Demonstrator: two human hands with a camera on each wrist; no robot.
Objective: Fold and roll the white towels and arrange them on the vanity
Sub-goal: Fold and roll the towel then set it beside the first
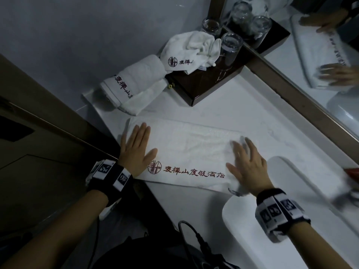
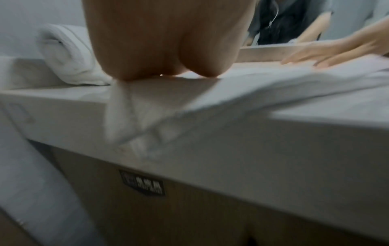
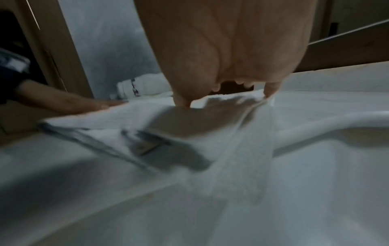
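Note:
A white towel point(image 1: 190, 148) with red embroidered lettering lies folded into a long strip on the white vanity top point(image 1: 242, 113). My left hand point(image 1: 137, 147) lies flat with straight fingers on its left end. My right hand point(image 1: 245, 162) presses flat on its right end, fingers spread, where the cloth bunches a little. In the left wrist view the towel point(image 2: 210, 103) hangs slightly over the counter edge. In the right wrist view my fingers point(image 3: 181, 101) touch the towel point(image 3: 147, 119). A rolled towel point(image 1: 132, 86) lies at the back left. A crumpled towel point(image 1: 192, 51) rests on the dark tray.
A dark wooden tray point(image 1: 213, 80) at the back holds upturned glasses point(image 1: 231, 45). A framed mirror point(image 1: 310, 55) runs along the right. The white basin point(image 1: 291, 220) lies at the near right. A black cable point(image 1: 194, 235) hangs by my body.

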